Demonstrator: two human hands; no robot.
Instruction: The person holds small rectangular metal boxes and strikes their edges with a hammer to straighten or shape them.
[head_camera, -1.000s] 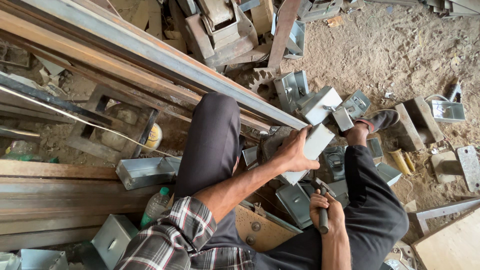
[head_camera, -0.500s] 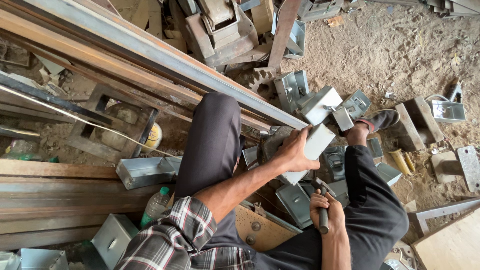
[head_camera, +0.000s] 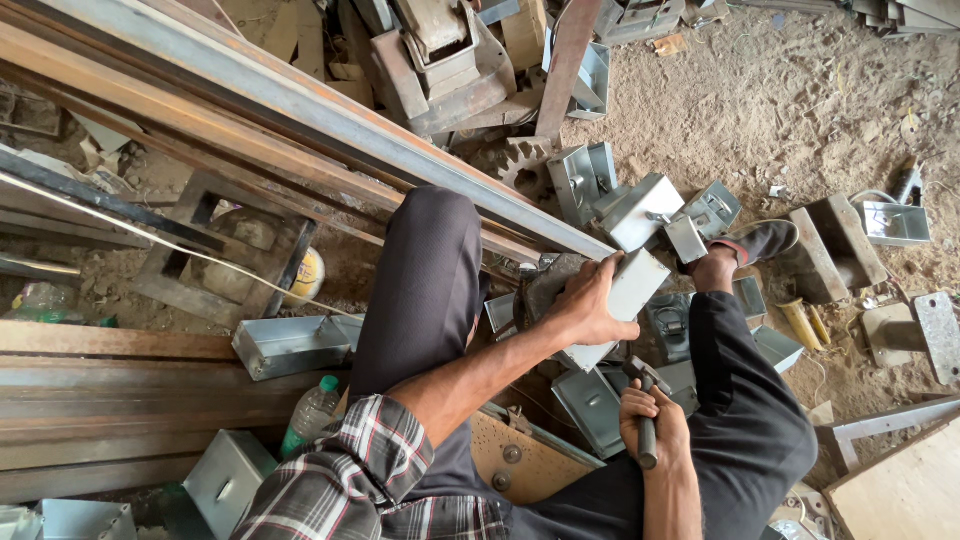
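Note:
I sit on the ground with my legs apart among scrap metal. My left hand (head_camera: 585, 300) grips a grey folded sheet-metal box (head_camera: 628, 300) and holds it tilted between my knees. Just below that box, my right hand (head_camera: 652, 418) is closed around the dark handle of a small hammer (head_camera: 643, 385), whose head points up toward the box's lower end. More grey metal boxes (head_camera: 592, 405) lie under and around the held one.
Long rusty steel beams (head_camera: 250, 95) run diagonally on my left. Several finished metal boxes (head_camera: 640, 205) lie ahead, by my shoe (head_camera: 762, 238). A green-capped plastic bottle (head_camera: 310, 412) stands by my left thigh. Sandy floor with scattered brackets (head_camera: 895, 222) lies to the right.

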